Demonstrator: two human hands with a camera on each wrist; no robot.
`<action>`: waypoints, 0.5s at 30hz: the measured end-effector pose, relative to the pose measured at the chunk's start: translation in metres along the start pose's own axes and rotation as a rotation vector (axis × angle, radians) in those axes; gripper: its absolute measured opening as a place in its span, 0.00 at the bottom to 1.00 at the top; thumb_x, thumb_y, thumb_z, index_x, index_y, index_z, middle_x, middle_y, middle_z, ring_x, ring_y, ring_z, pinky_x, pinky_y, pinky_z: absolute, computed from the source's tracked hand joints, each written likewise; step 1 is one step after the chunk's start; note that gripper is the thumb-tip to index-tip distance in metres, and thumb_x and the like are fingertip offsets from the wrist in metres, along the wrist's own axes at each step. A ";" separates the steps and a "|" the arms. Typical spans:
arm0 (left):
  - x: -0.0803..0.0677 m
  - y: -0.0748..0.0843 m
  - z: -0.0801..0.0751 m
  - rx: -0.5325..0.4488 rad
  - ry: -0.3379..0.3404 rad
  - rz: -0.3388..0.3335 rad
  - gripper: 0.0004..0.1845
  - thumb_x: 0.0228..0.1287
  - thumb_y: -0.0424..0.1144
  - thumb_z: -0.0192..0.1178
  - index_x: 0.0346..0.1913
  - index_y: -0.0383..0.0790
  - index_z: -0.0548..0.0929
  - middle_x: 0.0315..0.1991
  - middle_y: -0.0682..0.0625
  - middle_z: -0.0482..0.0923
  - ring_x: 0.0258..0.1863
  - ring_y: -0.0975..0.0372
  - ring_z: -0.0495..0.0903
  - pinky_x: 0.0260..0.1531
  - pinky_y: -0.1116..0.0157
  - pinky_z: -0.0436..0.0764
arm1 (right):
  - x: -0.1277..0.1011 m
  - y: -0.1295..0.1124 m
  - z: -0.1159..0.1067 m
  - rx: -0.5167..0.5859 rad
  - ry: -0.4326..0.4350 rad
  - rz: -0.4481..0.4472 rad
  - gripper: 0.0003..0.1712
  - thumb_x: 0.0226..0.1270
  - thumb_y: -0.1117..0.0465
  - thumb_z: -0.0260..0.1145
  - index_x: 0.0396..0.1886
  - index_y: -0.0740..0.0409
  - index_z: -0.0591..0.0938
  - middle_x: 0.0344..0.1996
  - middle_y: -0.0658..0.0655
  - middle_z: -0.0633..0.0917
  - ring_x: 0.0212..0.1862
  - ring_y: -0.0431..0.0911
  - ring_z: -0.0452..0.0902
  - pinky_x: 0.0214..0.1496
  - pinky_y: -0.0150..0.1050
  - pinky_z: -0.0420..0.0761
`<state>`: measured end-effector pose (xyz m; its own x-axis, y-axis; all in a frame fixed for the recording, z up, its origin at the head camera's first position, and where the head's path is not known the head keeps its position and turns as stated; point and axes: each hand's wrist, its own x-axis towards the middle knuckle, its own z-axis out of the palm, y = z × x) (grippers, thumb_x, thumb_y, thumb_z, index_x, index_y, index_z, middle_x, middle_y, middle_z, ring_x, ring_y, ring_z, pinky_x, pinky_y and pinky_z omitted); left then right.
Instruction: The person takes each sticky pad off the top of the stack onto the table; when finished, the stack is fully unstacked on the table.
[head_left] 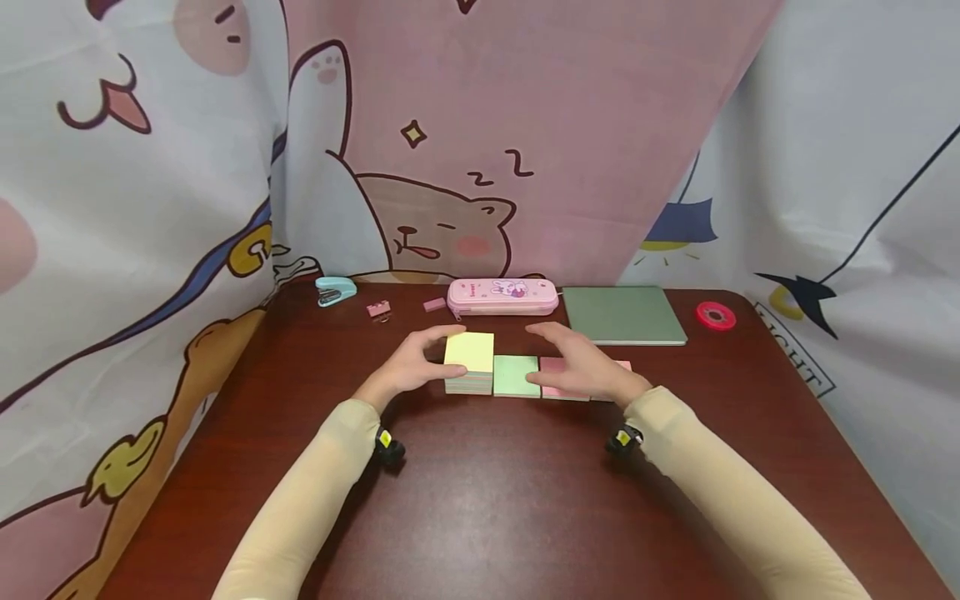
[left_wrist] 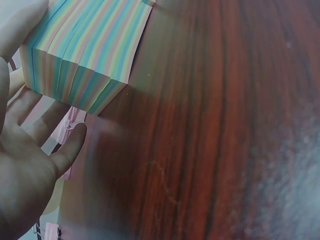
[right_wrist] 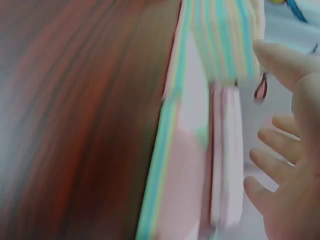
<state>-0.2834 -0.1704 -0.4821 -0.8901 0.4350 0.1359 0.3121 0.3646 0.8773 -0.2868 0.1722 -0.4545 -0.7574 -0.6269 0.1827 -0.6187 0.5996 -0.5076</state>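
Note:
A tall block of sticky notes (head_left: 470,352) with a yellow top and striped sides stands at the left end of a row. My left hand (head_left: 408,362) holds it, thumb on the near side and fingers behind; the left wrist view shows the striped block (left_wrist: 82,47) beside the thumb. Beside it lie a low green sticky note pad (head_left: 513,375) and a pink pad (head_left: 552,365), with another pinkish pad (head_left: 624,365) at the right end. Over the pink pads my right hand (head_left: 588,365) hovers, thumb and fingers spread, holding nothing; it partly hides them.
Behind the row lie a pink pencil case (head_left: 502,298), a small pink eraser-like block (head_left: 434,305), a pink binder clip (head_left: 378,309) and a light blue stapler (head_left: 335,290). A green notebook (head_left: 626,315) and a red tape roll (head_left: 716,316) lie back right.

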 end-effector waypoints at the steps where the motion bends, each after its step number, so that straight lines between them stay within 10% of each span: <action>1: 0.000 0.000 0.000 -0.003 -0.003 -0.001 0.41 0.59 0.41 0.79 0.75 0.39 0.74 0.68 0.47 0.78 0.67 0.49 0.77 0.66 0.45 0.78 | 0.008 -0.008 0.003 0.007 -0.005 -0.006 0.51 0.63 0.42 0.78 0.78 0.60 0.69 0.74 0.60 0.73 0.75 0.55 0.68 0.77 0.57 0.68; 15: 0.000 0.002 0.000 0.009 -0.012 0.029 0.38 0.62 0.41 0.78 0.74 0.43 0.75 0.69 0.48 0.78 0.67 0.52 0.78 0.66 0.48 0.79 | 0.062 -0.053 0.039 -0.007 -0.016 -0.153 0.48 0.61 0.48 0.82 0.74 0.67 0.72 0.64 0.62 0.81 0.60 0.50 0.79 0.65 0.47 0.80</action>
<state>-0.2826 -0.1699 -0.4806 -0.8769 0.4549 0.1555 0.3404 0.3592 0.8690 -0.2932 0.0826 -0.4490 -0.6511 -0.7188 0.2437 -0.7279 0.5004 -0.4688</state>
